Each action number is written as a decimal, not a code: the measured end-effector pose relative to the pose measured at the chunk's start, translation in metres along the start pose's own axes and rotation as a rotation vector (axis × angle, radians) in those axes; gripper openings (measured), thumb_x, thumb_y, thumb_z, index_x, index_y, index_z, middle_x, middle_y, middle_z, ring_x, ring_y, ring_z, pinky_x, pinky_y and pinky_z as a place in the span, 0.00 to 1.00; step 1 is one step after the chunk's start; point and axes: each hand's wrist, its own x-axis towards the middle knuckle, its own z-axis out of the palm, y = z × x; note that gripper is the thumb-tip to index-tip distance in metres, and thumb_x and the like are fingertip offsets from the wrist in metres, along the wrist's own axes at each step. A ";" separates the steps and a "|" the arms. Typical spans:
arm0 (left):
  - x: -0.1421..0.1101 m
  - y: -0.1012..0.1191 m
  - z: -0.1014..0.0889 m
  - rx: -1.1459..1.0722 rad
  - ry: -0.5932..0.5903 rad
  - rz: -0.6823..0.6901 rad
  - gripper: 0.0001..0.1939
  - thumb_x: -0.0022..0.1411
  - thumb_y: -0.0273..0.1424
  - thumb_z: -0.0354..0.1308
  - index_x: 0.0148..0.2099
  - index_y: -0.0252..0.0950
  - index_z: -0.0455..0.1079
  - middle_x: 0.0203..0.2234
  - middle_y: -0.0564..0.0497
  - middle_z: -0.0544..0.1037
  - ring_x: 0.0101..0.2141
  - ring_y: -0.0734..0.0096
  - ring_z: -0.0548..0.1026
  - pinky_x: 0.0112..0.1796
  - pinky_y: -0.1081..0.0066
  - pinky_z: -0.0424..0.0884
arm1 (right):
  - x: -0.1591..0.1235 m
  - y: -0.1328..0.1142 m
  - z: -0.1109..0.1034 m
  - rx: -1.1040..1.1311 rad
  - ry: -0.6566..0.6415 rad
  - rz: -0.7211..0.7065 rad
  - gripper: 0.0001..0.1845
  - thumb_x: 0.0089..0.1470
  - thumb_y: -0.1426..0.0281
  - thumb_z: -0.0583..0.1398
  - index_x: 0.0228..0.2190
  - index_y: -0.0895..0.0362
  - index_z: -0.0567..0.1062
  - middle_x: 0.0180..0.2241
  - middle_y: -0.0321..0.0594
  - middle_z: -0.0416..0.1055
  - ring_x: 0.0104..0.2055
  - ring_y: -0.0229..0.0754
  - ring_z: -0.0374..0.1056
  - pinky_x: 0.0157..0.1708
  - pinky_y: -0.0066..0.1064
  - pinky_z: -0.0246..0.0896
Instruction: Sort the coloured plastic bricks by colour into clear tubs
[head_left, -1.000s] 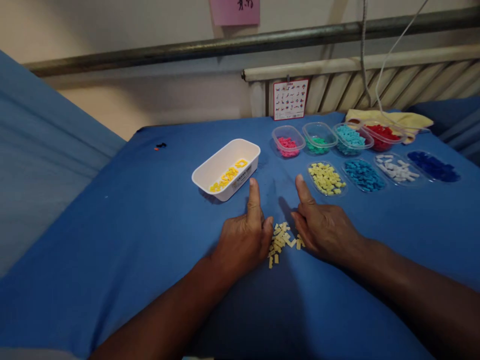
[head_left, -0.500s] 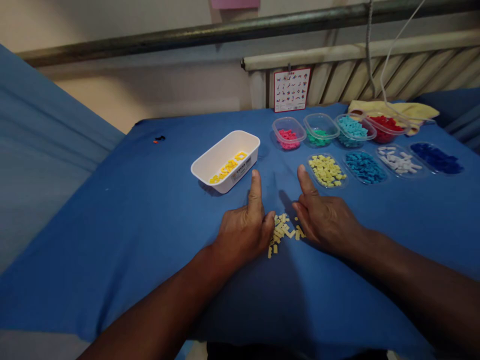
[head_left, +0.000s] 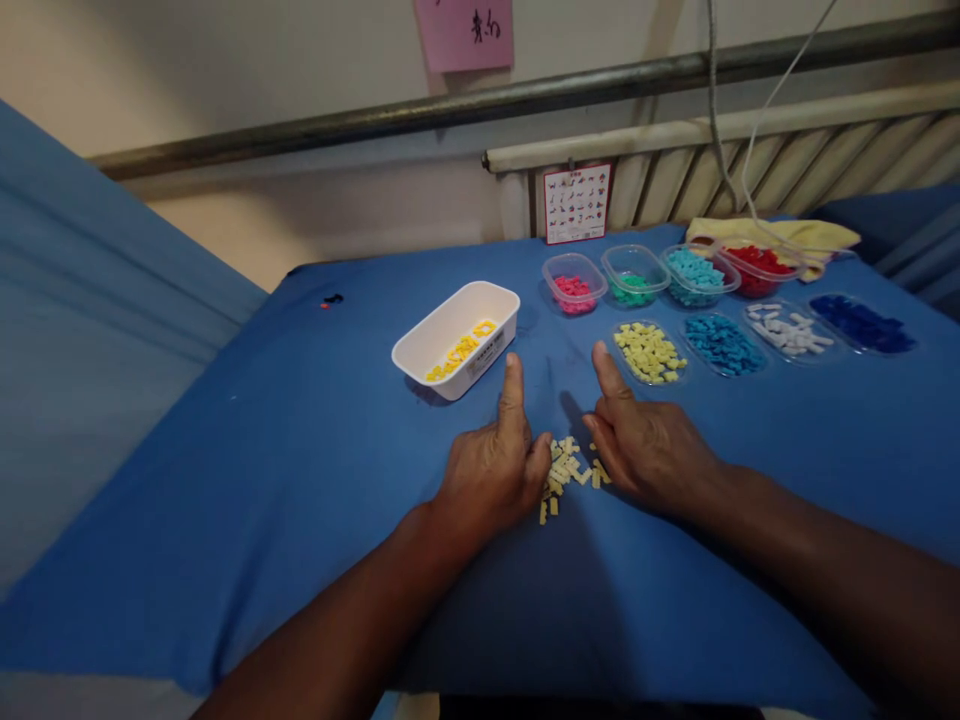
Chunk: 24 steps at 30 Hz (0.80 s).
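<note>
A small pile of pale yellow bricks [head_left: 568, 470] lies on the blue cloth [head_left: 300, 470] between my two hands. My left hand [head_left: 491, 470] rests on its edge at the pile's left, fingers curled in against the bricks and thumb stretched forward. My right hand [head_left: 649, 450] mirrors it on the right, fingers curled toward the pile and thumb pointing forward. I see no brick lifted by either hand. A white tray [head_left: 427, 340] with a few bright yellow pieces stands just beyond my left thumb.
Several clear tubs stand at the back right: pink [head_left: 574, 290], green [head_left: 634, 290], light blue [head_left: 694, 272] and red [head_left: 754, 262]. Flat lids in front hold yellow [head_left: 649, 352], blue [head_left: 721, 342], white [head_left: 787, 332] and dark blue [head_left: 862, 325] bricks. A picture card [head_left: 576, 204] leans on the radiator.
The view has shifted a little. Both hands stay beside the pile, drawn slightly closer around it.
</note>
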 end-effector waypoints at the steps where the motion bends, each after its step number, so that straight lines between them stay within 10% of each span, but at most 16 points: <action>1: 0.000 0.000 0.000 -0.009 -0.007 -0.003 0.51 0.78 0.36 0.51 0.82 0.26 0.17 0.34 0.51 0.82 0.28 0.64 0.79 0.29 0.66 0.67 | 0.000 0.000 0.000 0.005 0.001 0.003 0.48 0.77 0.69 0.52 0.79 0.66 0.25 0.30 0.38 0.81 0.24 0.45 0.73 0.24 0.35 0.59; 24: -0.012 -0.007 0.008 0.032 0.040 0.057 0.51 0.81 0.37 0.49 0.81 0.34 0.10 0.36 0.51 0.83 0.29 0.63 0.81 0.30 0.66 0.70 | -0.010 -0.015 0.009 0.136 0.092 -0.092 0.45 0.78 0.69 0.51 0.80 0.65 0.30 0.29 0.37 0.79 0.25 0.45 0.74 0.25 0.36 0.67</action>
